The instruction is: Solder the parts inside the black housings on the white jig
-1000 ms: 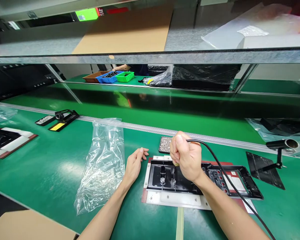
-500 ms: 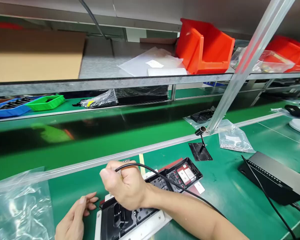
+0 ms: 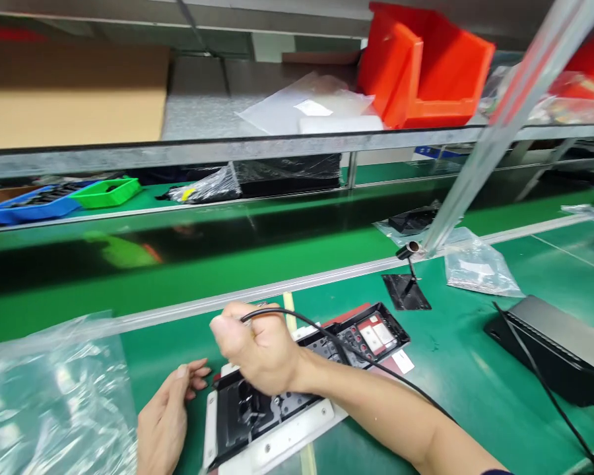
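My right hand (image 3: 260,349) is closed in a fist over the black casing. A black cord (image 3: 321,326) comes out at the thumb side and runs back along the forearm; the corded tool itself is hidden in the fist. Below it lies the open black plastic casing (image 3: 230,422), with grey inner parts and screw holes, set in a white fixture (image 3: 297,432) with red parts. My left hand (image 3: 165,412) rests on the green bench just left of the fixture, fingers loosely bent and apart, with nothing visible in it.
A clear plastic bag (image 3: 54,402) lies at the left. To the right are a small black stand (image 3: 406,290), a bagged part (image 3: 480,267) and a black-and-grey device (image 3: 549,349) with a cable. A metal post (image 3: 495,138) and shelf edge (image 3: 202,153) cross behind, with a red bin (image 3: 440,115) above.
The view has shifted, so the bench things appear slightly right and higher. My right hand stays clenched over the casing, and my left hand remains beside the fixture.
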The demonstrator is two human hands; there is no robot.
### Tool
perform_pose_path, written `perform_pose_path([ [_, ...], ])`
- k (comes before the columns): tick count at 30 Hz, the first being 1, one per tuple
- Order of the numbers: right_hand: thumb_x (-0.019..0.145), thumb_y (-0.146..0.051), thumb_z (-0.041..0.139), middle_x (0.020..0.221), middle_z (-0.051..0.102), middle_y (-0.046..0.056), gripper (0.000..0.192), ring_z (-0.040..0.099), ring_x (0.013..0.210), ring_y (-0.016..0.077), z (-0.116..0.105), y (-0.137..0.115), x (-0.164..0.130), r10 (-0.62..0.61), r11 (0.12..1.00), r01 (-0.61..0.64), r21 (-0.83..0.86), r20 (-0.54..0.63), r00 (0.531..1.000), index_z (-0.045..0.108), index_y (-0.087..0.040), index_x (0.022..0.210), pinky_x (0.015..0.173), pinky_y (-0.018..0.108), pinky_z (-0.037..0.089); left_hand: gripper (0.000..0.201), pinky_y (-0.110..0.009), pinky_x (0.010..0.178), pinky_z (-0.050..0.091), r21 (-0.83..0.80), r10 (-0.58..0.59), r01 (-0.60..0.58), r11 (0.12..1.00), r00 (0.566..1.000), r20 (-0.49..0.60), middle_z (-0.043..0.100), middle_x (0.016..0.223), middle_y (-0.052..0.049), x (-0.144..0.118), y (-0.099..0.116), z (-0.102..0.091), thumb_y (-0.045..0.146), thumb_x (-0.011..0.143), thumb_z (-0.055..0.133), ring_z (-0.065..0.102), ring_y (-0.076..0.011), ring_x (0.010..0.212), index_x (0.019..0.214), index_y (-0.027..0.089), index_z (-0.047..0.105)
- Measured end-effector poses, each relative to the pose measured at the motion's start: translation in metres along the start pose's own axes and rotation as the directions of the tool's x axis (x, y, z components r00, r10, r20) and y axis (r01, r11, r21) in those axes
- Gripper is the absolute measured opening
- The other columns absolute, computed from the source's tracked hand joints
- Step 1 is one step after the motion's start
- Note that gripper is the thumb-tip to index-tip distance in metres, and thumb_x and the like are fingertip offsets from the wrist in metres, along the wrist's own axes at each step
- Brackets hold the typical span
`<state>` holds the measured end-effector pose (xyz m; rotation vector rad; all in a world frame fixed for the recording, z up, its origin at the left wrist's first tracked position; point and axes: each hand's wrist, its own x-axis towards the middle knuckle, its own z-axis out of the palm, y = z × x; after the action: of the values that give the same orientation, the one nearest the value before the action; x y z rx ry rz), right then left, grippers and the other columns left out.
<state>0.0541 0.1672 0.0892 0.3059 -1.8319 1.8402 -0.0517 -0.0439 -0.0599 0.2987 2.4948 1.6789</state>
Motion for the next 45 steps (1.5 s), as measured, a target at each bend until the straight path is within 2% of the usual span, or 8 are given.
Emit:
perform_pose_path([
  [3,0.106,-0.055,0.050,0.063,0.043,-0.003,0.048,0.038,0.057,0.0109,0.001,0.004,-0.003,0.046,0.998,-0.045,0.041,-0.019,0.999,0.044,-0.022,0.072,0.053,0.025,0.035,0.074,-0.034,0.078,0.049,-0.076,0.059,-0.058,0.995,0.998,0.009,0.075,0.096,-0.009,-0.006,0.005,0.006,0.084,0.091,0.055,0.063,-0.0243,0.085,0.107,0.015,0.077],
  [7,0.106,-0.058,0.051,0.058,0.037,-0.004,0.052,0.034,0.051,0.0107,0.001,0.009,-0.005,0.076,0.991,-0.073,0.116,-0.024,0.997,0.040,-0.023,0.070,0.047,0.026,0.029,0.068,-0.031,0.076,0.047,-0.124,0.093,-0.092,0.988,0.996,0.003,0.073,0.093,-0.009,-0.008,0.011,0.011,0.078,0.097,0.053,0.061,-0.0213,0.081,0.106,0.014,0.076],
  [14,0.108,-0.052,0.054,0.058,0.038,-0.005,0.050,0.033,0.047,0.0080,0.000,0.005,-0.005,0.065,0.979,-0.061,0.196,-0.010,0.998,0.043,-0.021,0.070,0.043,0.024,0.029,0.064,-0.030,0.076,0.046,-0.154,0.106,-0.102,0.983,0.994,0.016,0.071,0.094,-0.009,-0.012,0.014,0.012,0.073,0.102,0.050,0.060,-0.0202,0.082,0.107,0.015,0.076],
  [25,0.109,-0.048,0.054,0.059,0.037,-0.006,0.049,0.031,0.046,0.0071,0.001,0.005,-0.004,0.048,0.972,-0.044,0.229,-0.013,0.999,0.041,-0.021,0.070,0.042,0.023,0.030,0.063,-0.030,0.075,0.048,-0.153,0.107,-0.105,0.983,0.994,0.007,0.072,0.093,-0.009,-0.011,0.017,0.013,0.073,0.102,0.050,0.061,-0.0204,0.082,0.104,0.015,0.076],
  [35,0.105,-0.060,0.052,0.058,0.039,-0.003,0.052,0.035,0.051,0.0111,0.001,0.008,-0.005,0.092,0.991,-0.090,0.100,-0.022,0.995,0.042,-0.023,0.070,0.044,0.026,0.030,0.063,-0.030,0.075,0.047,-0.129,0.099,-0.096,0.987,0.995,0.021,0.072,0.095,-0.008,-0.009,0.008,0.008,0.074,0.100,0.054,0.061,-0.0210,0.083,0.108,0.016,0.077],
  [45,0.105,-0.062,0.050,0.060,0.037,-0.003,0.050,0.034,0.052,0.0117,0.004,0.009,-0.006,0.100,0.988,-0.099,0.117,-0.002,0.995,0.039,-0.024,0.074,0.047,0.026,0.031,0.061,-0.031,0.079,0.045,-0.107,0.093,-0.088,0.990,0.995,0.047,0.073,0.101,-0.008,-0.007,0.003,0.005,0.073,0.100,0.054,0.060,-0.0219,0.087,0.109,0.017,0.076],
])
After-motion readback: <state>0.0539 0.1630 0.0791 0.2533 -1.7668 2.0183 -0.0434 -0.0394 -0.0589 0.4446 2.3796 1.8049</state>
